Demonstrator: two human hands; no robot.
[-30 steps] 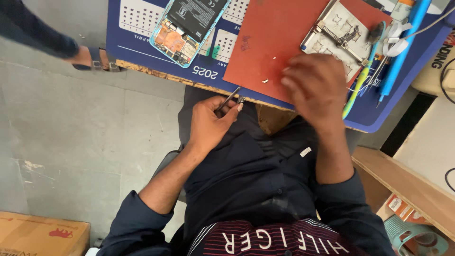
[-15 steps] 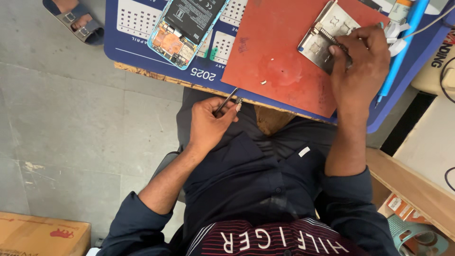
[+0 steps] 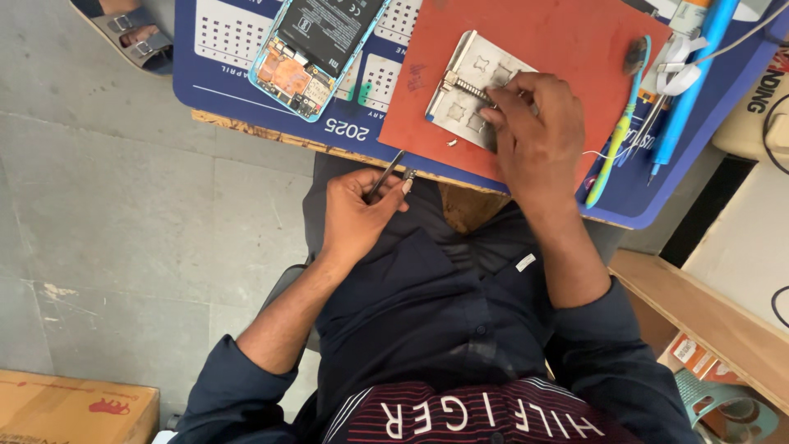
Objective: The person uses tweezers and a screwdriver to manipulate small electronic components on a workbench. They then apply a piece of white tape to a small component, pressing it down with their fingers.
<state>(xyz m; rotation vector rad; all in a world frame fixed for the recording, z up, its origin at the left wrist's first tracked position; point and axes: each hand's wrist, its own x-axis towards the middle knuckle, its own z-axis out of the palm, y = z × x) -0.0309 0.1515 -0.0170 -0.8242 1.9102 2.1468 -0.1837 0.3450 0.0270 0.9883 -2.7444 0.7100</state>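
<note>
Red mat (image 3: 567,49) on tabletop (image 3: 246,90) — right hand (image 3: 534,136) grips metal holder (image 3: 464,94) (flat), left hand (image 3: 355,215) pinches tweezers (image 3: 386,174)

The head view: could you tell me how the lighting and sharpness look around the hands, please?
Head view: even, soft daylight with no harsh glare; the right hand on the metal holder throws only a faint shadow on the red mat; the left hand and its tweezers are sharp; the frame edges bend slightly.
</note>
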